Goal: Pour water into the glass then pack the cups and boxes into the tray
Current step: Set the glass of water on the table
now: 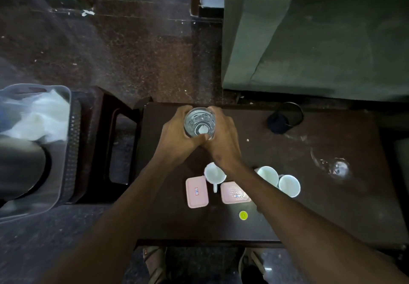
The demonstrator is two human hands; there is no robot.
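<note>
Hands wrap one glass (pixel 199 122) at twelve o'clock — left hand (pixel 177 134), right hand (pixel 221 137), both gripping. Cups and pink boxes sit at six o'clock.

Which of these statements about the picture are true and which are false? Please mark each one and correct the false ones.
1. Both hands hold the glass. True: the left hand and the right hand wrap around it.
2. Three white cups stand on the table. True: one with a handle, and two to its right.
3. The pink boxes are already in the tray. False: both boxes lie on the table; the tray is off to the left.
4. The two pink boxes are stacked. False: they lie side by side.
</note>
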